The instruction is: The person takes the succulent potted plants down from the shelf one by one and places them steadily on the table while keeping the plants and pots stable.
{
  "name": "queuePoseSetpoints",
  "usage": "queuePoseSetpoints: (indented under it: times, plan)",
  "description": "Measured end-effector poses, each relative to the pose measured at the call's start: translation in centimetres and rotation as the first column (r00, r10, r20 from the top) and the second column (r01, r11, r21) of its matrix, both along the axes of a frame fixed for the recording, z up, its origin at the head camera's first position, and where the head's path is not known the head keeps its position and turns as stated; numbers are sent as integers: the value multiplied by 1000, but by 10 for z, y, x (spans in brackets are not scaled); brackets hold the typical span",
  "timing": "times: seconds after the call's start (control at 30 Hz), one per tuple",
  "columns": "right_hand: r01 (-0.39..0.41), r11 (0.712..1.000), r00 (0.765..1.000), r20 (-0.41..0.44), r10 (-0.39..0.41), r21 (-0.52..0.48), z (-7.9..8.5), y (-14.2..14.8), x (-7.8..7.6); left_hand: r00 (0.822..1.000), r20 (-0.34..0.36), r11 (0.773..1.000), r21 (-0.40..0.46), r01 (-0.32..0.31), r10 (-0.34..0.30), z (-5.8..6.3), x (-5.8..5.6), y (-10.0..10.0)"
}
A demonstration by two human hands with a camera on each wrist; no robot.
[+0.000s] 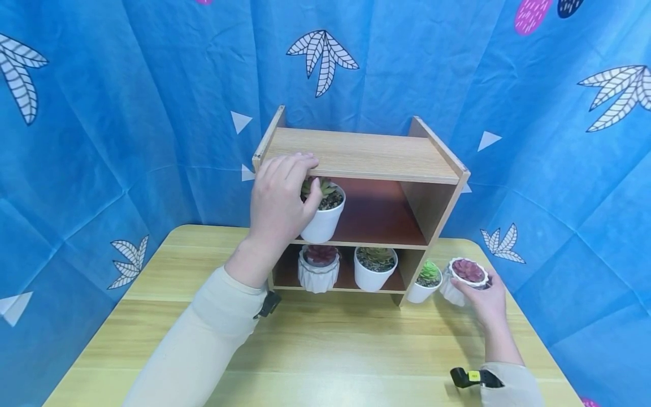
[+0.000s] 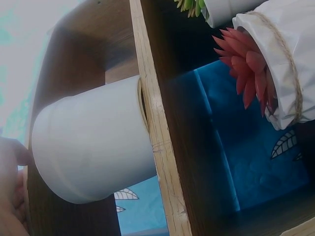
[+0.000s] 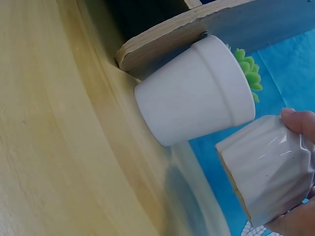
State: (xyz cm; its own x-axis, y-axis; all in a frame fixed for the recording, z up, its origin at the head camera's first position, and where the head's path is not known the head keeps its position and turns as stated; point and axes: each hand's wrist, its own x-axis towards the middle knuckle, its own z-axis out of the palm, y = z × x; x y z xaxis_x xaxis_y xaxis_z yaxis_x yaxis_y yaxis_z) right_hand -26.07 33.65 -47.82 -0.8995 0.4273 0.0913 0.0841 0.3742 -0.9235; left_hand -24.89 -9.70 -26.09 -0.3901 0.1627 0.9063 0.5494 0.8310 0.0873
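Note:
My left hand (image 1: 282,195) is at the upper opening of a wooden shelf (image 1: 366,155), thumb and fingers about the top of a smooth white pot with a green succulent (image 1: 324,223). That white pot (image 2: 96,140) stands at the middle board's front edge, its base overlapping the board, and my left fingers (image 2: 12,152) are right at its rim. My right hand (image 1: 488,299) grips a ridged white pot with a maroon succulent (image 1: 468,270), right of the shelf. The ridged pot (image 3: 268,164) is tilted and close over the table in the right wrist view.
On the lower level stand a ridged pot with a red succulent (image 1: 319,271) and a smooth white pot (image 1: 375,270). A small pot with a bright green succulent (image 1: 424,285) stands against the shelf's right side. Blue cloth (image 1: 203,141) hangs behind the wooden table (image 1: 315,350).

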Motion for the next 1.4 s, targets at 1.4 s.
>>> queuePoseSetpoints:
  times: [1.4]
  plan:
    - [-70,971,993,77,90,-227,-27,-2,-12,1000,-12,1000,5,3,-3,-1,-1,1]
